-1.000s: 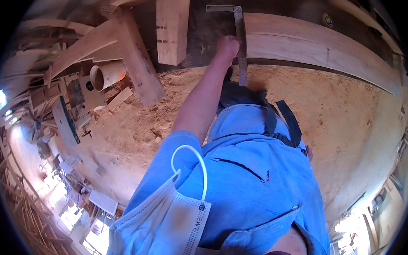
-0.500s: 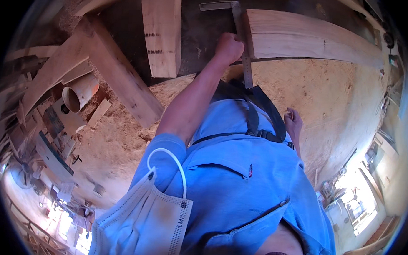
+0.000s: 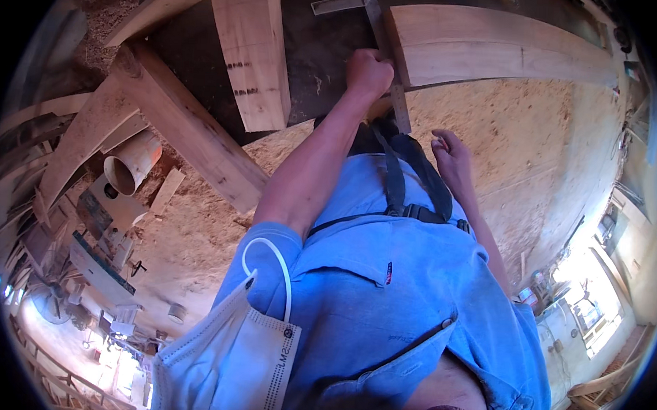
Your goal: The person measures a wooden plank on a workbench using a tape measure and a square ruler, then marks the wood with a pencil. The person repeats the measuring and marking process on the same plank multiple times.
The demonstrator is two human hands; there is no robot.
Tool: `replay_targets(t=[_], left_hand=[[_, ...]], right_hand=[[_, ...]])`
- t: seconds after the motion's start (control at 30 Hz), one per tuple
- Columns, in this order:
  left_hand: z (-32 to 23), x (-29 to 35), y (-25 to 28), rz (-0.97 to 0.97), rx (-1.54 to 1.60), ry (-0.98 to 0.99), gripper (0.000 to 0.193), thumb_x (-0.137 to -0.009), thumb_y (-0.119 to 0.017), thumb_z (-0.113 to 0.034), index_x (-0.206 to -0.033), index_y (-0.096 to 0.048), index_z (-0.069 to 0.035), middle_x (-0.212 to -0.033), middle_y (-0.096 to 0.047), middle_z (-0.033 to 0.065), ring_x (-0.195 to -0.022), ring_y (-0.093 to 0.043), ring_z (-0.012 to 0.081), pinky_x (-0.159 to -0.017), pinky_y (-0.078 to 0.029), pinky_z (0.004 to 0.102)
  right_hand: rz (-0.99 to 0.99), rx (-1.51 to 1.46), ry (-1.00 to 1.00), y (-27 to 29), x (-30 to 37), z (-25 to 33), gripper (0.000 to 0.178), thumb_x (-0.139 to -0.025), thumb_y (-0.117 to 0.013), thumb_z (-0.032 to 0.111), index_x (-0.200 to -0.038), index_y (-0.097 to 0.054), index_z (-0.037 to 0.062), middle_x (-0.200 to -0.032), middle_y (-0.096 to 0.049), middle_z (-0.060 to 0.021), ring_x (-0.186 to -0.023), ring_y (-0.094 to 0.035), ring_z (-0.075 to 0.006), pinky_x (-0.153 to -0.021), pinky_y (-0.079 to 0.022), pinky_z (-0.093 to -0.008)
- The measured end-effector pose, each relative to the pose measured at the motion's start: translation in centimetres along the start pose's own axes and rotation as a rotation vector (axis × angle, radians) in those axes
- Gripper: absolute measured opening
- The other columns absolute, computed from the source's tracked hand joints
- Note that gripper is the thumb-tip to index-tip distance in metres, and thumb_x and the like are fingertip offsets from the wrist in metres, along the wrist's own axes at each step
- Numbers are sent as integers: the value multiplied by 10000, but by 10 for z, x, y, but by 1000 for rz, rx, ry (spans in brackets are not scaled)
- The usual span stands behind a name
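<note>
My left hand (image 3: 369, 73) is closed in a fist at the long blade of an L-shaped steel square (image 3: 380, 37). The blade runs along the sawn end of a thick pale timber (image 3: 496, 51), and the shorter leg points left. My right hand (image 3: 454, 158) hangs in front of my body, below and to the right of the blade's lower end. Its fingers are curled in, and anything between them is too small to make out.
Another pale timber (image 3: 250, 62) with dark marks lies left of my left hand. A slanting beam (image 3: 193, 126) is farther left, near a whitish bucket (image 3: 134, 163). Wood dust covers the floor (image 3: 493, 124). A face mask (image 3: 227, 354) dangles close to the camera.
My right hand has risen and moved left, closer to the blade's lower end. My left fist stays at the square. The whole view has shifted slightly.
</note>
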State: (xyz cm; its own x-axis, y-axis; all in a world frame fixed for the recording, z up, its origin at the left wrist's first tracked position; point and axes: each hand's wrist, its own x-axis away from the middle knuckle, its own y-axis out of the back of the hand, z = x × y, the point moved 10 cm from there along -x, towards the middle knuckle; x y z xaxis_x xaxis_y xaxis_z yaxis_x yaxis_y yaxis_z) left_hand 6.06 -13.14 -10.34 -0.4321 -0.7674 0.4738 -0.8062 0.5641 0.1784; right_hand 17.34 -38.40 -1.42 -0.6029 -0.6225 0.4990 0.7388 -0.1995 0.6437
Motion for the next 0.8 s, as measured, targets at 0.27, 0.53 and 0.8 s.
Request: replay_targets(t=[0.27,0.53,0.8], left_hand=[[20,-9,-1,-8,2,26,181,-747,-718,-164,-786,-734,13,-786,-701,238,-781,-712,382,-720,-554,437],[-2,3,-1,81,25,46,170,-880,-648,-76,-925,-721,71,-817,-719,176,-728,-727,271,-590,-603,381],[-19,-12,7,151,184,191,231,-950,-545,-49,-1030,-690,111,-905,-720,186,-745,-724,286,-565,-625,368]], right_hand=[[198,-3,27,-35,-34,36,291,-913,-630,270,-1052,-680,20,-893,-691,-177,-843,-672,-269,-763,-514,-374],[327,-242,-106,-77,-57,-3,211,-898,-670,215,-929,-697,8,-731,-647,-74,-678,-608,-161,-637,-484,-335],[371,-274,-131,-87,-65,-14,139,-877,-718,159,-851,-704,23,-674,-630,-31,-626,-582,-120,-587,-463,-313]])
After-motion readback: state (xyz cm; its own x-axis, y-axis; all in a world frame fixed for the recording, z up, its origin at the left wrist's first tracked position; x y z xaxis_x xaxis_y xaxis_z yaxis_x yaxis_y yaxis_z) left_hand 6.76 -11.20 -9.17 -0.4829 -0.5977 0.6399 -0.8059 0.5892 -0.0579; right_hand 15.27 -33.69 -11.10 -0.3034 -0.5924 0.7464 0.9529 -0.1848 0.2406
